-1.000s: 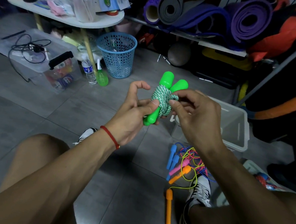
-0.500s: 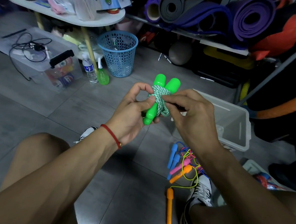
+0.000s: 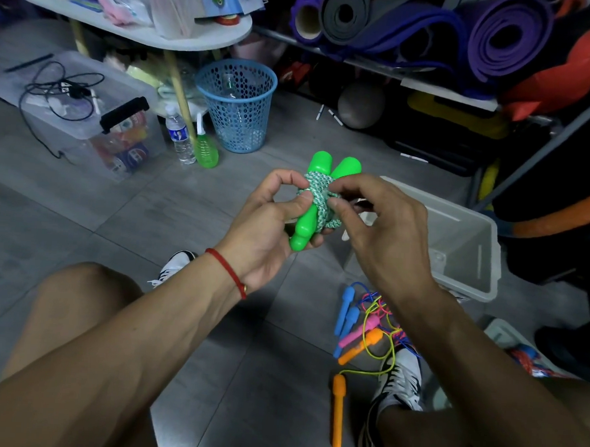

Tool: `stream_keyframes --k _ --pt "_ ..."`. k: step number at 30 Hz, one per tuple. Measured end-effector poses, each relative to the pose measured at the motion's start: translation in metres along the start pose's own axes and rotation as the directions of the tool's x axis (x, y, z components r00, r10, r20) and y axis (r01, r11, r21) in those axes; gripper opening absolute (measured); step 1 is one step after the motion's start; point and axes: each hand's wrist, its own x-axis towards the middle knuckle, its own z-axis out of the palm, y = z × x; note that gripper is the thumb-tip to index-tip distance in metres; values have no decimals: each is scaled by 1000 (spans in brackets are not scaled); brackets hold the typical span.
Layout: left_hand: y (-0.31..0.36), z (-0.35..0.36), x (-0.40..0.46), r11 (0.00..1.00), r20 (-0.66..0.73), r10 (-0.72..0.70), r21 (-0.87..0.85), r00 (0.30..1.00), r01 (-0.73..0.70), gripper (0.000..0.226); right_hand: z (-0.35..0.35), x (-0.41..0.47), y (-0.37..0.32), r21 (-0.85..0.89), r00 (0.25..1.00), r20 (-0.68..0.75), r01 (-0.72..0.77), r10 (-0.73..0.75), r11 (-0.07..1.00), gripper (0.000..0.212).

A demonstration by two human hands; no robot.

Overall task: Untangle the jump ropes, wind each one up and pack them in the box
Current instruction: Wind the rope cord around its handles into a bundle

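The green jump rope (image 3: 317,197) is a bundle: two bright green handles side by side with green-and-white cord wound round their middle. My left hand (image 3: 269,222) grips the handles from the left, thumb pressed on the cord. My right hand (image 3: 379,227) pinches the cord on the bundle's right side with thumb and fingertips. The white plastic box (image 3: 463,246) stands open on the floor just right of my hands. A tangle of blue, pink and orange-handled ropes (image 3: 360,329) lies on the floor below my right forearm, one orange handle (image 3: 338,410) stretched out toward me.
A blue mesh bin (image 3: 238,107), a water bottle (image 3: 179,135) and a green bottle (image 3: 205,147) stand beyond my hands. A clear lidded tub (image 3: 94,120) sits at the left. Rolled mats fill the shelf behind. My shoes (image 3: 394,392) rest beside the tangle.
The green bundle and both hands have drifted slightly lower and left in view. My right fingers have shifted from the top of the wound cord down to its right side.
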Motion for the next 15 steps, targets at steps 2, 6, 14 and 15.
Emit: stream_keyframes --k 2,6,14,15 --pt "1 -1 -1 1000 -4 -11 -3 1000 11 16 2 1 5 -9 999 1 49 -49 999 13" --pt "0 -2 -2 1000 -31 -21 -15 999 21 16 5 -1 10 10 996 16 88 -88 996 17" --pt "-2 0 -4 999 -44 -23 -46 999 21 18 13 -6 14 -112 965 20 263 -263 958 17" --pt "-2 0 -4 999 -45 -20 -45 999 18 18 15 -7 14 -137 959 17 281 -281 950 14"
